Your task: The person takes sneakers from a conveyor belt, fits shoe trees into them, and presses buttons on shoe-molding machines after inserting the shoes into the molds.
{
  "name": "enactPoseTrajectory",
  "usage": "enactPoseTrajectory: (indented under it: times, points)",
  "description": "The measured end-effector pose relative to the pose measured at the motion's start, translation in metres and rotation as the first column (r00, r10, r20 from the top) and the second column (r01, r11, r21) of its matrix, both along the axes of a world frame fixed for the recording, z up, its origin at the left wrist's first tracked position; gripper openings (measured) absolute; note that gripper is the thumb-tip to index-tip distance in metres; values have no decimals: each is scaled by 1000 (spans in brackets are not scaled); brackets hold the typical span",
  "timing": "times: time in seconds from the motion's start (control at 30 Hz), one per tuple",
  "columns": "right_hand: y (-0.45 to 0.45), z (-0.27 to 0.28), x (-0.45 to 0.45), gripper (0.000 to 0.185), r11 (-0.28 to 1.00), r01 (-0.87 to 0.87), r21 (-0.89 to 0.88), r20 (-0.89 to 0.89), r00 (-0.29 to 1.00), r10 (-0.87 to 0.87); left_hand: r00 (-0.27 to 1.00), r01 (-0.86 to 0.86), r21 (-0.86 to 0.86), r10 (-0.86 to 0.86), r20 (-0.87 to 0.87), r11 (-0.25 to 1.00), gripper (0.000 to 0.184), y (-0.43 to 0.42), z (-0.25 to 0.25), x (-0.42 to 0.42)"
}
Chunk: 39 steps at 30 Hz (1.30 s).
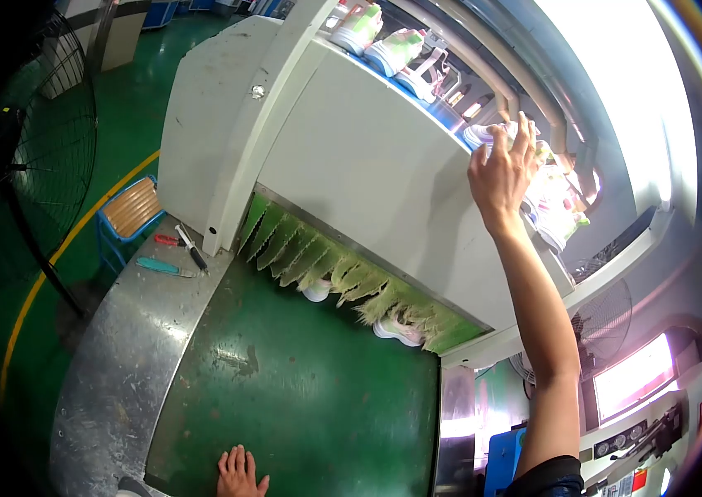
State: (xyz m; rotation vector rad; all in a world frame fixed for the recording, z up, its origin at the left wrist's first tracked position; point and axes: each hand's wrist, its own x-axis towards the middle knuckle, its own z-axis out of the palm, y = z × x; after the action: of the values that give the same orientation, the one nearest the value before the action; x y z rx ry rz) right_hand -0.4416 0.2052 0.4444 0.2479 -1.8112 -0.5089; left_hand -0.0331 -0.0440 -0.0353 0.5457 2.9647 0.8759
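Note:
My right hand (502, 170) reaches up to the top ledge of the machine, its fingers spread over a white sneaker (475, 134). Whether the fingertips touch that sneaker is hard to make out. Just right of the hand, more white sneakers with pink and green patches (556, 207) stand close together. At the bottom of the view, my left hand (241, 474) lies on the green conveyor belt (310, 398) with fingers stretched out and nothing in it. Two light sneakers, one at left (317, 289) and one at right (398, 330), poke out beneath the frayed green strip curtain (343, 277).
Further sneakers (395, 51) stand on the blue upper surface at left. A cutter (191, 247) and a turquoise-handled tool (164, 267) lie on the metal side table (119, 356). A stool (130, 209) and a floor fan (45, 157) are at left.

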Motion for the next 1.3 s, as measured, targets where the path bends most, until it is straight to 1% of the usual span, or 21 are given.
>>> enactPoseTrajectory:
  times: [0.07, 0.1, 0.17, 0.2, 0.3, 0.33, 0.43, 0.53, 0.57, 0.6, 0.67, 0.7, 0.73, 0.8, 0.87, 0.97, 1.07, 1.1, 1.13, 1.2, 1.3]
  points:
    - [-6, -1, -7, 28, 985, -113, 132, -15, 993, 116, 1000, -5, 0, 5, -5, 1000, 66, 0, 0, -1]
    - [-5, 1, -18, 36, 954, -238, 181, 124, 968, 218, 1000, -3, -6, 3, -18, 1000, 66, 2, -1, 1]
    - [-20, 8, -46, 34, 846, -533, -25, 323, 796, 511, 999, 19, -10, -19, -27, 1000, 66, 2, -1, 0]
    - [-26, 15, -71, 40, 850, -527, 6, 260, 822, 507, 1000, 9, -17, -9, -20, 1000, 65, 0, -1, 1]
    - [-46, 46, -134, 83, 829, -298, -473, 320, 819, 476, 1000, -9, -14, 9, 8, 1000, 65, 1, -1, 1]
    - [-49, 55, -150, 102, 878, -248, -409, 322, 861, 393, 1000, -11, -13, 11, 21, 1000, 65, 1, -1, 1]
    - [-63, 63, -170, 116, 802, -196, -565, 414, 773, 481, 1000, -11, -23, 11, 3, 1000, 65, -1, 2, 1]
    - [-37, 30, -230, 118, 921, -166, -352, 408, 858, 311, 999, -30, -15, 30, -21, 999, 65, 0, -1, 3]
    - [-30, 40, -237, 118, 758, -350, -550, 308, 759, 574, 999, -28, -10, 29, 21, 1000, 65, 1, 1, -1]
    - [-39, 49, -215, 117, 830, -289, -478, 268, 851, 451, 998, -11, 2, 11, 57, 1000, 65, 0, 1, -6]
    - [-52, 44, -188, 125, 842, -310, -442, 341, 810, 477, 998, 4, -4, -4, 63, 1000, 64, 1, 3, -7]
    - [-30, 42, -242, 128, 904, -346, -250, 193, 897, 397, 998, 2, -11, -1, 63, 1000, 64, -1, 5, 1]
    - [-26, 40, -245, 128, 906, -342, -250, 194, 899, 393, 999, -7, -20, 8, 54, 1000, 64, -1, 5, 3]
    - [-29, 41, -242, 121, 854, -132, -504, 291, 905, 311, 999, -11, -11, 11, 38, 1000, 64, -1, 5, 1]
    - [-22, 51, -222, 88, 758, -334, -560, 300, 771, 562, 999, -21, -3, 21, 29, 1000, 65, 1, 4, 2]
    - [-41, 47, -190, 66, 861, -91, -501, 292, 918, 267, 1000, -8, -6, 8, 25, 1000, 65, -3, -1, 2]
    - [-36, 48, -174, 55, 760, -281, -586, 88, 910, 405, 1000, -11, 15, 11, 17, 1000, 65, 1, -1, 6]
    - [-38, 51, -164, 41, 765, -361, -533, -11, 907, 420, 1000, -14, 13, 14, -6, 1000, 65, 0, -3, 5]
    - [-15, 60, -163, 40, 793, -356, -495, 18, 908, 419, 999, -17, 12, 17, -27, 1000, 65, 0, -4, 6]
    - [-11, 67, -114, 38, 695, -289, -659, 149, 855, 497, 1000, -16, 20, 17, -23, 1000, 65, 0, -2, 5]
    - [26, 85, -77, 23, 844, -128, -521, 352, 869, 349, 998, -24, 30, 26, -56, 999, 65, 2, 1, 2]
